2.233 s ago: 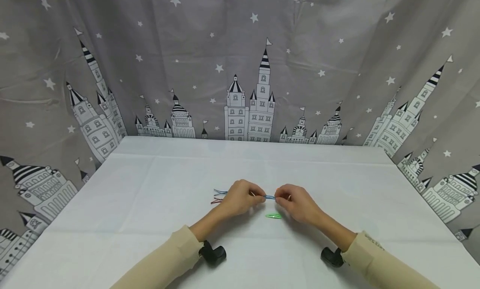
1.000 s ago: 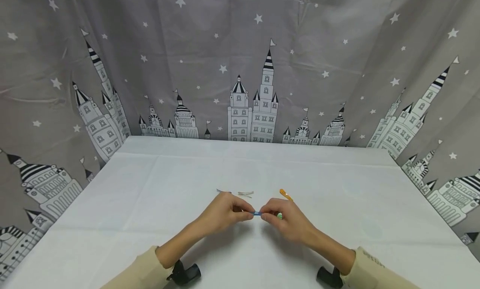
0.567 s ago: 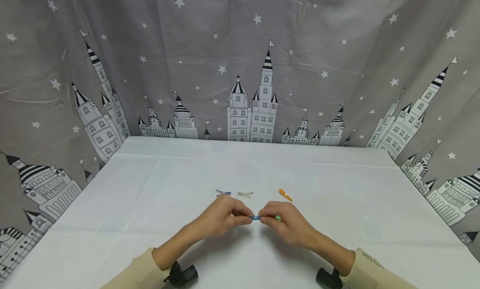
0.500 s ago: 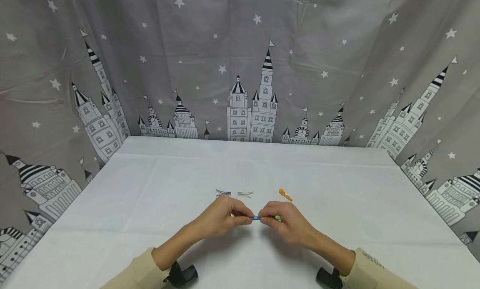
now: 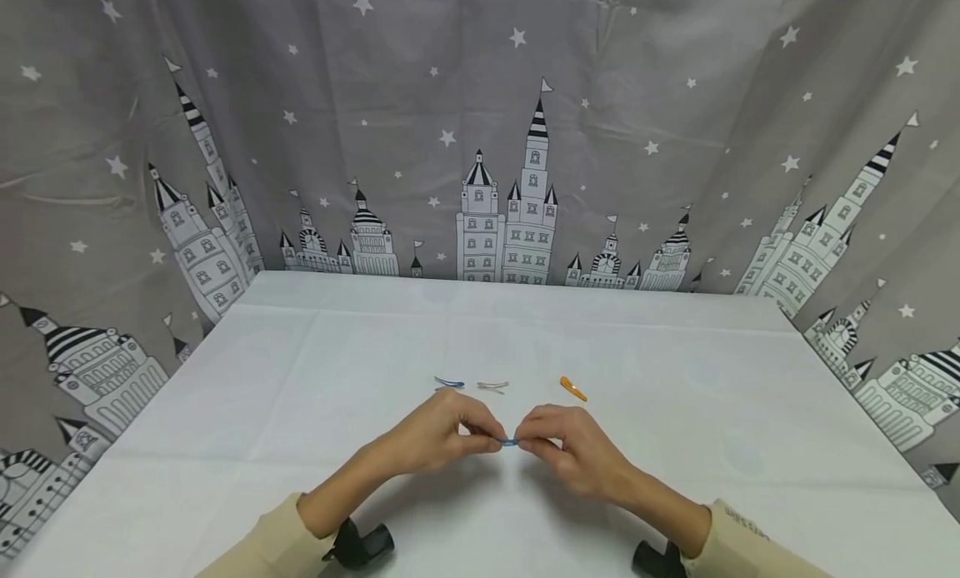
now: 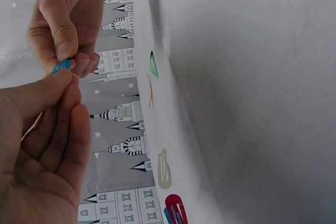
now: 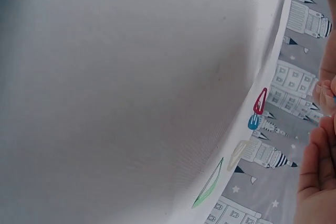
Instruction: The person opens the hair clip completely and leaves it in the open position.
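A small blue snap hair clip [image 5: 509,442] is held in the air between both hands. The left hand [image 5: 438,432] pinches one end between thumb and fingertips, and the right hand [image 5: 573,446] pinches the other. In the left wrist view the blue clip [image 6: 61,66] shows between the two thumbs, its ends hidden by fingers. A green hair clip [image 6: 153,65] lies on the table, hidden behind the right hand in the head view. A beige clip [image 5: 492,386] and an orange clip [image 5: 573,388] lie beyond the hands.
A red clip [image 6: 176,208] lies together with another blue clip [image 5: 450,385] beyond the left hand. White cloth covers the table [image 5: 337,336]. A grey curtain [image 5: 390,87] printed with castles and stars hangs behind it.
Both hands have come back toward the body with the blue clip, uncovering the beige and orange clips. Over the last half second they sink slightly, and the right hand now covers the green clip.
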`<state>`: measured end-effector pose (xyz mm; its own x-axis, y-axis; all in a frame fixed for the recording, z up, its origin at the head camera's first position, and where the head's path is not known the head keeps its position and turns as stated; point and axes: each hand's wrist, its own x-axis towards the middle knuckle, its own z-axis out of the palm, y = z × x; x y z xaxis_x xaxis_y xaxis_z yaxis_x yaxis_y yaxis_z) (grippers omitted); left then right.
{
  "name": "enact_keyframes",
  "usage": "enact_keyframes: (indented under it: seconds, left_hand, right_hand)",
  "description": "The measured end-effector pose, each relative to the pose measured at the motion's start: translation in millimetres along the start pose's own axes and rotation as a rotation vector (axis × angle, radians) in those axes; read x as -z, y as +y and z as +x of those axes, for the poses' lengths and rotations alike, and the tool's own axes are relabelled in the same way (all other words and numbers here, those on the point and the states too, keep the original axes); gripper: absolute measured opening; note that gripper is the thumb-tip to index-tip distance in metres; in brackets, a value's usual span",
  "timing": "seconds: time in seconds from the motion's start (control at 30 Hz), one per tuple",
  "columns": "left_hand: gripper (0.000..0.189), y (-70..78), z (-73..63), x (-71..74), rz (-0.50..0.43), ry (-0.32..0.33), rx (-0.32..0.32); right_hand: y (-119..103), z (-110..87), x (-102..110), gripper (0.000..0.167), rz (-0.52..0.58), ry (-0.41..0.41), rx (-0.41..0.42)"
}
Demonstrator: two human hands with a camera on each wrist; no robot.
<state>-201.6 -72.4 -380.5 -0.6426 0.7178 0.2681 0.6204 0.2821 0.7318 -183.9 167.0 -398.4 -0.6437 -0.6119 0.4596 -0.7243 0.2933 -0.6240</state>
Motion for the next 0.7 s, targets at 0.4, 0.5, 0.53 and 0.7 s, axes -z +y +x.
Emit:
enact_keyframes:
  seconds: [0.4, 0.5, 0.53, 0.7]
  left_hand:
    - [0.008, -1.7, 2.5, -5.7, 0.031, 0.087, 0.052]
    - [0.009, -3.6, 3.1, -6.2, 0.060, 0.116, 0.061]
    - [0.010, -4.5, 2.9, -6.2, 0.069, 0.124, 0.059]
    - [0.011, -11.1, -0.1, -5.7, 0.108, 0.172, 0.065]
  right_hand:
    - [-0.3, 0.2, -1.8, 0.013, 0.037, 0.039, -0.111]
    - [-0.4, 0.9, -2.6, 0.014, 0.040, 0.043, -0.143]
    - [-0.5, 1.2, -3.1, 0.013, 0.039, 0.044, -0.152]
    - [-1.9, 4.5, -5.9, 0.009, 0.025, 0.039, -0.200]
